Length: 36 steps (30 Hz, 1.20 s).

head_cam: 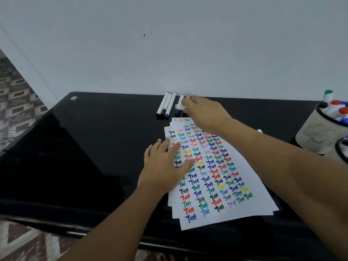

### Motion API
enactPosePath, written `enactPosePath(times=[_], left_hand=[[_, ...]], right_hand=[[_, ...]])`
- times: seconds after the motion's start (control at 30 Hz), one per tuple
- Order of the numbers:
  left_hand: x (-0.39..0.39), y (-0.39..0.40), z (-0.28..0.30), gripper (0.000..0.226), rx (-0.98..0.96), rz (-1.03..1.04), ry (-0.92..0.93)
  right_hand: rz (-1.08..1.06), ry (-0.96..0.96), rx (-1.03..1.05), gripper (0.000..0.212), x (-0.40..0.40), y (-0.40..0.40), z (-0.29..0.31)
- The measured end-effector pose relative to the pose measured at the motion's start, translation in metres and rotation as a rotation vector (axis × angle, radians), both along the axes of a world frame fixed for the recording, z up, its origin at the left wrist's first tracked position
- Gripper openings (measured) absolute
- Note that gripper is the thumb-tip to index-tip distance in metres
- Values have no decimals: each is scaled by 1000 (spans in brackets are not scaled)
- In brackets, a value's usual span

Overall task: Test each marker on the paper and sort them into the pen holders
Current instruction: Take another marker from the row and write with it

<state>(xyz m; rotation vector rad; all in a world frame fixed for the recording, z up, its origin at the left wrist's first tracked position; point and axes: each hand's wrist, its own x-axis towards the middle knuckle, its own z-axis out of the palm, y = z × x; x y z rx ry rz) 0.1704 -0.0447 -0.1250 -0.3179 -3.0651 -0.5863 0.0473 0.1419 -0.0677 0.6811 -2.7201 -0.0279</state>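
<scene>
A stack of white paper (222,208) covered in coloured "Test" words lies on the black table (75,147). My left hand (165,166) presses flat on the paper's left edge, fingers straight. My right hand (205,112) reaches to the far edge by the wall and its fingers curl round a white marker (178,106) with a pinkish end. Three markers (166,105) lie side by side just left of it, one with a purple cap. Another marker with a red-printed end (188,95) pokes out behind my right hand.
A beige pen holder (318,129) at the right edge holds several red, blue and green capped markers. A second holder (341,147) is partly cut off in front of it. The wall runs directly behind the table. Patterned floor shows at left.
</scene>
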Motion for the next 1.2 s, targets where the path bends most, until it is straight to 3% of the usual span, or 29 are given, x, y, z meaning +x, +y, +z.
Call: enactPosePath(times=[0.1,0.23,0.47,0.67,0.93,1.1,1.2], left_hand=[[-1,1,0,82,-6,2,13],[-1,1,-2,78,41,3,33],[-1,-2,-6,59,121,-63,150],[-6,-6,-16,34,121,-142,286],[-6,-6,-17,30,118,-175,332],[-6,-5,-15,34,120,-123,261],[-7,-5,-16,35,125,-106,236]], right_hand=[[8,-155,-196,28,26,11,-2],[13,-328,-146,34,59,24,-15],[31,-335,70,38,92,25,-14],[65,-315,43,41,104,24,-22],[59,-323,-28,35,111,27,-26],[-56,-430,-252,43,114,38,-16],[-173,-454,-538,28,115,51,-9]])
